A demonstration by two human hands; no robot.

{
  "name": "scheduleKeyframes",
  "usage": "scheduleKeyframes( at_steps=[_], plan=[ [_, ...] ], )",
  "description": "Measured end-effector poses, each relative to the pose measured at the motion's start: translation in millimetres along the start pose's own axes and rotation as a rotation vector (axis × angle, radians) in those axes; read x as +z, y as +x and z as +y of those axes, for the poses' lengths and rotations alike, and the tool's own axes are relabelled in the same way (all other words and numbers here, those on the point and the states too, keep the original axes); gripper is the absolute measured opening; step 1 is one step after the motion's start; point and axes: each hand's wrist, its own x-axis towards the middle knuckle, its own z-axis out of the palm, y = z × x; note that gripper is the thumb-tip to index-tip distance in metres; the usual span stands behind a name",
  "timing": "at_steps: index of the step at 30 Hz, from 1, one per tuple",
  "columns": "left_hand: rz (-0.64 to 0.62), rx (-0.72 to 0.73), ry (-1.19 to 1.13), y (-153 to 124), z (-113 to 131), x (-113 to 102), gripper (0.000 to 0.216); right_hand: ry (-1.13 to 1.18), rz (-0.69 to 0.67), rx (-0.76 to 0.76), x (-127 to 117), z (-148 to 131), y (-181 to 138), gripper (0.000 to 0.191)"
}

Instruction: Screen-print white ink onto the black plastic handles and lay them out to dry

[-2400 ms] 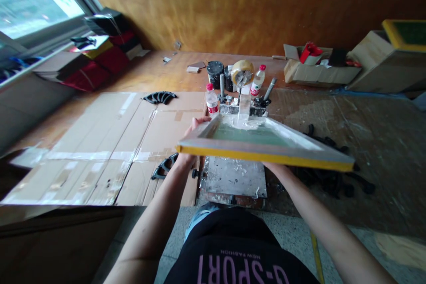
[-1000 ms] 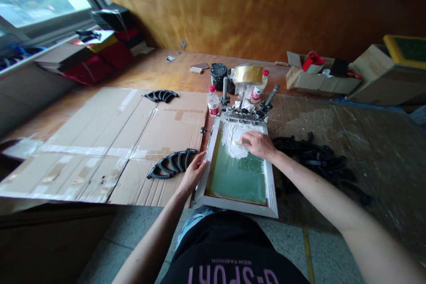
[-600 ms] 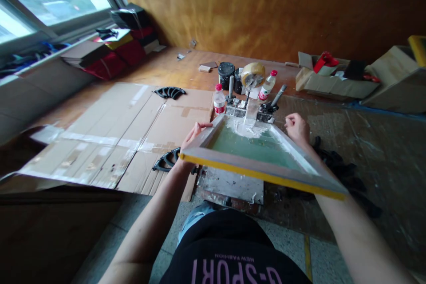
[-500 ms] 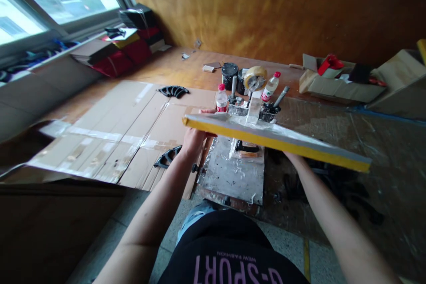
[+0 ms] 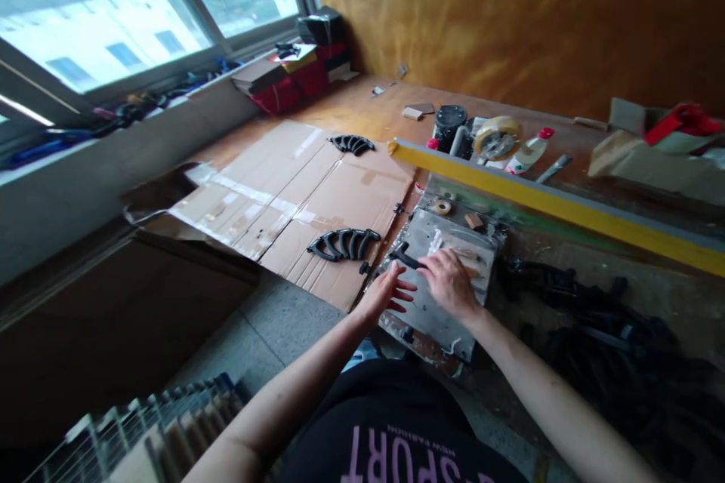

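My right hand point(image 5: 450, 283) is closed on one end of a black handle-shaped piece point(image 5: 406, 258), whose other end points left. Just below that free end, my left hand point(image 5: 392, 293) has its fingers spread and holds nothing. Both hands are over a stained metal base plate point(image 5: 422, 328), where a pale fixture point(image 5: 479, 272) is partly hidden behind my right hand. Beyond the plate, a flat frame with a yellow edge point(image 5: 510, 187) is tilted up.
On the cardboard point(image 5: 272, 189) at left lie two fanned rows of black pieces, a near row point(image 5: 344, 244) and a far row point(image 5: 352, 144). A dark pile of black pieces point(image 5: 628, 347) is at right. Behind the frame stand a tape roll point(image 5: 498, 137) and a bottle point(image 5: 531, 151).
Both hands have left the yellow-edged frame, which now sits farther up and back. My right hand has taken hold of the black piece from the fixture. The view has turned left.
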Motion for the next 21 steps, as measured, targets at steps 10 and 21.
scheduleKeyframes(
  at_steps=[10,21],
  plan=[
    [0.613,0.002,0.161,15,-36,-180,0.059,-0.001,-0.265,-0.083,123,-92,99,0.024],
    [0.582,-0.173,0.653,54,-35,-257,0.065,-0.139,-0.545,0.155,183,-115,152,0.024]
  ],
)
